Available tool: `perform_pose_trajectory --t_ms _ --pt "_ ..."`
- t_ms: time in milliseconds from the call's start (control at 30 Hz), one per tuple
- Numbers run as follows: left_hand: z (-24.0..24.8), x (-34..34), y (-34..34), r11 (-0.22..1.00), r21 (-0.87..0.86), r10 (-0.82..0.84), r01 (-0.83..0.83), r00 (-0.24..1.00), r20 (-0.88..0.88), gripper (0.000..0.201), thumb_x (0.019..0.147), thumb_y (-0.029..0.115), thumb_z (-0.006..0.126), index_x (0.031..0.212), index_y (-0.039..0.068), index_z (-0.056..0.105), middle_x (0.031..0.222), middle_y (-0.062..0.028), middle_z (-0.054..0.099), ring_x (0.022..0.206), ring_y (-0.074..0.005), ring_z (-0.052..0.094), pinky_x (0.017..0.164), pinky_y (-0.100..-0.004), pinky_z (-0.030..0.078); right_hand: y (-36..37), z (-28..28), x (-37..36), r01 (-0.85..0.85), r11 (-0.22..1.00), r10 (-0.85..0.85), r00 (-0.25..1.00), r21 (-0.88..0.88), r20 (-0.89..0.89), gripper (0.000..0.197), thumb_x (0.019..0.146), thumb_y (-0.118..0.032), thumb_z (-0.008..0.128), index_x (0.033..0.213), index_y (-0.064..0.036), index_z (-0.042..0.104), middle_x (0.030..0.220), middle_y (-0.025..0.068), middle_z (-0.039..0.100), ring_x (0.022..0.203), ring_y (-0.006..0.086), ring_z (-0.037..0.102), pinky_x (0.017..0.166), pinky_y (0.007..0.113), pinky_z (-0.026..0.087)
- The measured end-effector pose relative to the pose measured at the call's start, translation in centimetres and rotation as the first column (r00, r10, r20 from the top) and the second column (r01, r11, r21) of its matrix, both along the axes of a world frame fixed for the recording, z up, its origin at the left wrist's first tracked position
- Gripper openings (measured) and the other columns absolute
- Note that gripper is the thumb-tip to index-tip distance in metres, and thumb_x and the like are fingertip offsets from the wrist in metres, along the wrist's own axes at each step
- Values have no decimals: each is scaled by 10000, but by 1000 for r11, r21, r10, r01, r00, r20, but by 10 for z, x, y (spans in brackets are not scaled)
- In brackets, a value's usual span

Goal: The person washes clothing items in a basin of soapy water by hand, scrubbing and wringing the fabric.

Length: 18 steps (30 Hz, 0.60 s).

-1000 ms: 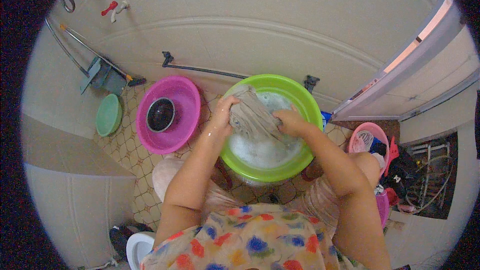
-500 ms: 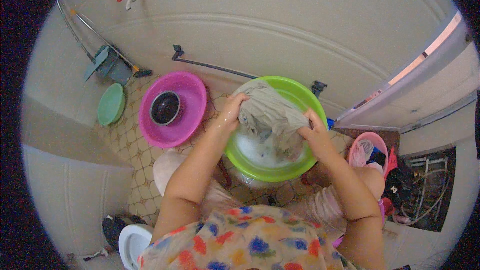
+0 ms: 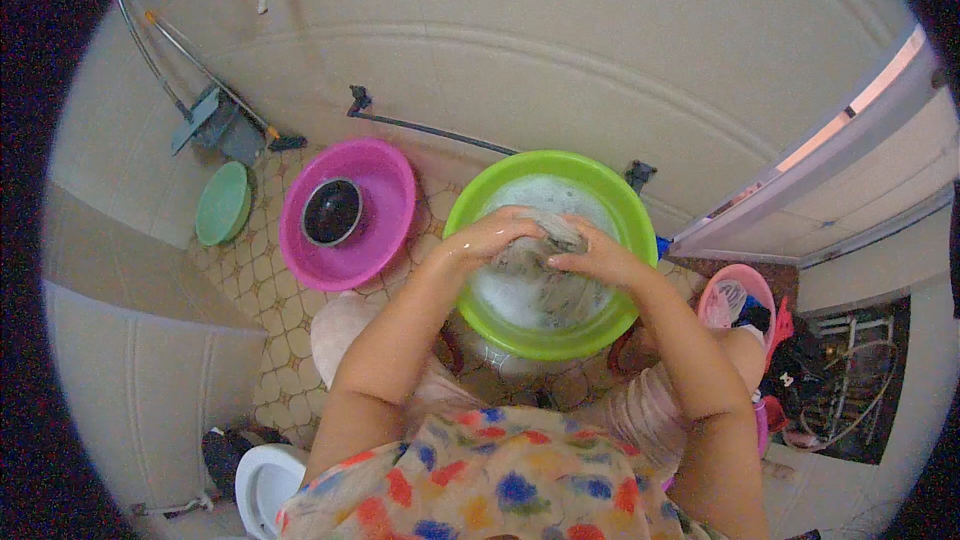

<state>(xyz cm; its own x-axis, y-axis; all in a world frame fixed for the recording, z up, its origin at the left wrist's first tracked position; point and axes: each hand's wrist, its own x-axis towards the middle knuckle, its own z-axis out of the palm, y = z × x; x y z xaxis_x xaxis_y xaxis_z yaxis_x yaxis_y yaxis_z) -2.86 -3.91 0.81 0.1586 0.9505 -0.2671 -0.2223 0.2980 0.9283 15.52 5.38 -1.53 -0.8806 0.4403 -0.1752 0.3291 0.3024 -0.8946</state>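
Grey cloth (image 3: 538, 265): in the green basin (image 3: 545, 344); long axis roughly far-to-near, bunched end far, loose end trailing nearer.
Cloth look: wet, crumpled, creased, partly under suds.
Left hand (image 3: 500, 237): grasping the bunch, fingers bent over it.
Right hand (image 3: 600, 256): grasping the same bunch, thumb inward.
Basin: round, smooth, plastic-looking; white foam (image 3: 500, 302) inside.

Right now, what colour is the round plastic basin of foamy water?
The round plastic basin is lime green; best seen in the head view.
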Motion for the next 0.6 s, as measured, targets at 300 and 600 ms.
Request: perform_pose_trajectory --t_ms 300,600 --pt "-33 -27 17 840 356 543 -409 624 -562 381 678 95 604 1044 74 502 982 -59 526 942 -176 474 801 -303 404 17 -5 -12 304 706 -522 834 -640 -179 559 777 -316 530 1214 -47 310 1138 109 440 1035 248 437 862 368 367" --pt "-77 8 -1 892 436 406 -120 636 -656 223 708 109 570 915 71 495 910 -111 533 886 -214 500 763 -309 401 10 22 -18 187 537 -603 767 -823 -219 310 826 -221 489 1083 -53 446 1012 61 525 928 180 509 835 322 395"
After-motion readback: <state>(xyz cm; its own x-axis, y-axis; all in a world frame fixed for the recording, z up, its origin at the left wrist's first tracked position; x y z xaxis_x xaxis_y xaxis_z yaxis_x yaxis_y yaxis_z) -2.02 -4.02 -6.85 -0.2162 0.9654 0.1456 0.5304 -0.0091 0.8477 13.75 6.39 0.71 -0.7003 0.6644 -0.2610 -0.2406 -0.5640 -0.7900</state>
